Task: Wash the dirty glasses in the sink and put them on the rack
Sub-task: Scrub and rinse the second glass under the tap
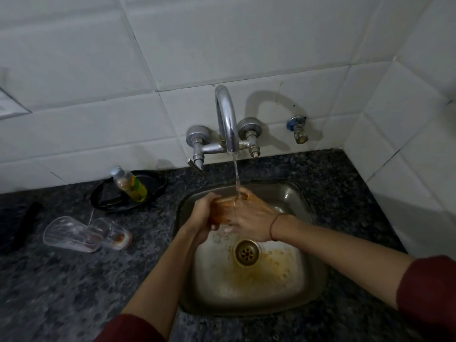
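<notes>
Both my hands hold one glass with brownish liquid in it over the steel sink, under the running stream from the tap. My left hand wraps its left side; my right hand covers its right side and rim. Much of the glass is hidden by my fingers. Two more clear glasses lie on their sides on the dark counter to the left: a larger glass and a smaller glass with a brown residue at its bottom. Brown stains spread around the drain.
A black dish at the back left holds a tilted bottle of yellow-green liquid. A dark object lies at the far left of the granite counter. White tiled walls close in behind and to the right, with a small valve.
</notes>
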